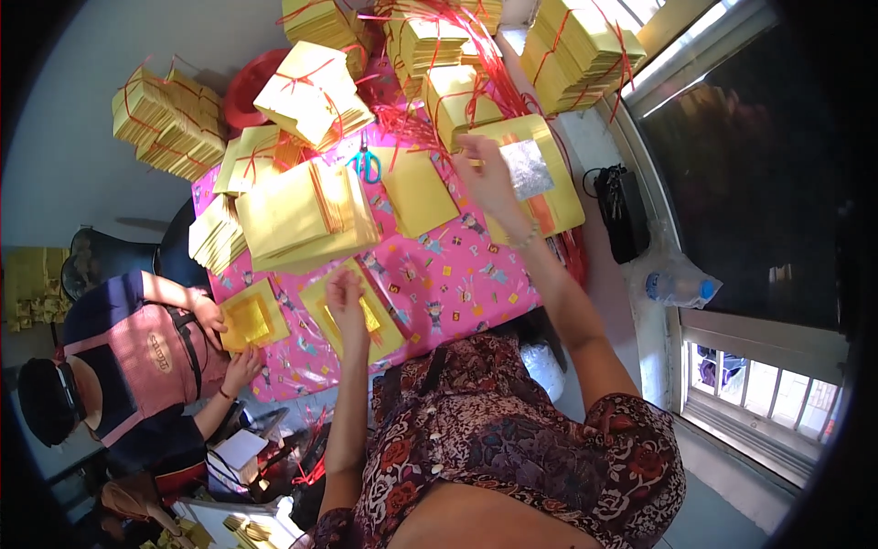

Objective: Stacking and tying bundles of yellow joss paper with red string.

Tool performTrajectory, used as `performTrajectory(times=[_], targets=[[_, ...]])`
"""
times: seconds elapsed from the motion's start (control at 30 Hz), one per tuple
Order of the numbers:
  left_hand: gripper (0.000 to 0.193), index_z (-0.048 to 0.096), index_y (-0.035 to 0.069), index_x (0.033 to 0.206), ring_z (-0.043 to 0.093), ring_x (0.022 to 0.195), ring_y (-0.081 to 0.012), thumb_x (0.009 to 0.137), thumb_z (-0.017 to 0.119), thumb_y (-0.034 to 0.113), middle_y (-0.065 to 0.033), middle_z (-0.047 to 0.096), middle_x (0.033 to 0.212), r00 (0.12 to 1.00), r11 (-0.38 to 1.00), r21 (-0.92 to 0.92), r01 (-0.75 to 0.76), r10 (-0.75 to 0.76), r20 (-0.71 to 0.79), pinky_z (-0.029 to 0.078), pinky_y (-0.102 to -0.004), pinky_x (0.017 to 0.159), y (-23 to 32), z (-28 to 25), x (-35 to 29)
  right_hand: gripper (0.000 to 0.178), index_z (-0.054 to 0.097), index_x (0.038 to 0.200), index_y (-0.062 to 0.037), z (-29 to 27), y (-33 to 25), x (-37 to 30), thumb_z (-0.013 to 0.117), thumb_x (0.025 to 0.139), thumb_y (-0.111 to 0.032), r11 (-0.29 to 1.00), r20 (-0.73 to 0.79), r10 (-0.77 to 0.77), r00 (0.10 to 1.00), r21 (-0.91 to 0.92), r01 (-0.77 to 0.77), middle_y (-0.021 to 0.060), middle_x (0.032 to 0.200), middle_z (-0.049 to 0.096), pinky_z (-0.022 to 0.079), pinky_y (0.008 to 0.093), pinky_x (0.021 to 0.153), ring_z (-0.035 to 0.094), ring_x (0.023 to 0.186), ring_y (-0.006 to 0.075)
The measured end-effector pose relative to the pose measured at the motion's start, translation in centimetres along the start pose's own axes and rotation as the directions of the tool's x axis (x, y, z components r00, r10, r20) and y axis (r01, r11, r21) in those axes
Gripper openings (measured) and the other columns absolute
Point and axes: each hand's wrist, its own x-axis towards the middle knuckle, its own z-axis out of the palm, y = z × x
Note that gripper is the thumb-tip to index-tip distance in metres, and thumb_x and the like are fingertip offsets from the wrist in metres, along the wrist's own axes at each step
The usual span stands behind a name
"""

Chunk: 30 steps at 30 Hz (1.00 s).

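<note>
My left hand [346,300] is closed, fingers curled together, over a yellow paper sheet [320,291] with a gold foil patch [370,316]. Whatever its fingertips may hold is too small to make out. My right hand [485,174], its fingers bent inward, is at the left edge of a larger yellow paper stack [565,197] topped by a silver foil sheet [523,165]. Anything between those fingertips is hidden too. Between my hands lies a plain yellow paper pile [419,192]. A thick bundle of yellow paper [283,215] is beyond my left hand.
Teal-handled scissors [364,165] lie on the pink patterned tablecloth [448,274]. Tied yellow bundles [311,91] and red ribbons [412,128] crowd the far side. On the left a co-worker's hands [224,339] touch another yellow sheet [254,316]. A bottle [677,288] stands by the window.
</note>
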Motion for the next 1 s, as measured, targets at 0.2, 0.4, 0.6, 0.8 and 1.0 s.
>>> performTrajectory(times=[0.2,0.4,0.6,0.8,1.0], targets=[[0.029,0.050,0.001,0.120,0.058,0.086,-0.0106,0.091,0.054,0.004,-0.0044,0.058,0.101,0.987,0.998,-0.038,-0.049,0.054,0.150,0.047,-0.0230,0.071,2.4,6.7,3.5,0.024,0.058,0.106,0.0005,-3.4,3.4,5.4,0.060,0.087,-0.014,0.989,0.160,0.123,0.979,0.064,-0.135,0.0107,0.098,0.062,0.053,0.0282,0.072,0.064,0.085,0.0185],[0.031,0.047,0.001,0.121,0.058,0.092,-0.0143,0.090,0.052,0.004,-0.0089,0.054,0.107,0.915,0.936,-0.011,-0.352,0.346,0.208,0.050,-0.0260,0.077,12.4,8.7,15.0,0.013,0.062,0.096,-0.0047,4.2,-0.3,9.9,0.060,0.084,-0.010,0.993,0.297,-0.091,0.950,0.099,0.064,0.0105,0.084,0.062,0.051,0.0323,0.067,0.063,0.076,0.0207],[0.041,0.047,-0.001,0.123,0.053,0.081,-0.0086,0.085,0.058,0.008,-0.0086,0.056,0.101,0.925,0.877,0.329,-0.349,0.378,-0.027,0.045,-0.0217,0.071,15.6,6.7,21.8,0.017,0.062,0.084,-0.0051,16.9,-6.9,17.1,0.065,0.079,-0.021,0.922,0.389,-0.351,0.852,-0.014,0.387,0.0157,0.086,0.062,0.050,0.0412,0.072,0.061,0.080,0.0325],[0.041,0.046,-0.001,0.125,0.055,0.095,-0.0105,0.087,0.057,0.006,-0.0121,0.052,0.117,0.932,0.926,0.120,-0.357,0.343,0.121,0.045,-0.0218,0.074,15.2,7.7,15.3,0.035,0.062,0.087,-0.0064,25.0,-5.4,20.9,0.074,0.072,-0.036,0.866,0.482,-0.133,0.866,-0.368,0.338,0.0161,0.092,0.061,0.049,0.0425,0.075,0.061,0.086,0.0332],[0.029,0.052,0.002,0.120,0.060,0.094,-0.0119,0.091,0.053,0.003,-0.0070,0.062,0.103,0.946,0.941,0.169,-0.293,0.259,0.196,0.046,-0.0224,0.078,13.7,5.6,7.3,0.014,0.059,0.079,-0.0030,26.9,-4.8,22.1,0.057,0.074,-0.016,0.832,0.490,-0.222,0.843,-0.356,0.426,0.0201,0.081,0.065,0.050,0.0466,0.067,0.064,0.075,0.0355]])
